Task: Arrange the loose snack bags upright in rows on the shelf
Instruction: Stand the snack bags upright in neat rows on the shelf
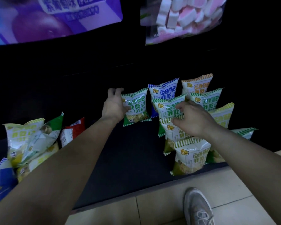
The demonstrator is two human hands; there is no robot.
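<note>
On the dark shelf (130, 156) my left hand (114, 105) grips a green-trimmed snack bag (136, 108) by its left edge and holds it upright, left of the standing rows. My right hand (194, 120) hovers with fingers spread over the top of a yellow-green bag (170, 129) in a row; whether it touches is unclear. Behind stand a green bag (167, 106), a blue-striped bag (165, 91) and an orange-striped bag (195, 86). A yellow-green bag (190, 156) stands at the front. A loose heap of bags (29, 140) lies at the left.
A red bag (73, 130) lies behind the heap, and a blue bag (0, 177) sits at the far left edge. A purple package (55, 17) and a marshmallow bag (182, 17) hang above. My shoe (198, 207) rests on the tiled floor (152, 208) below the shelf edge.
</note>
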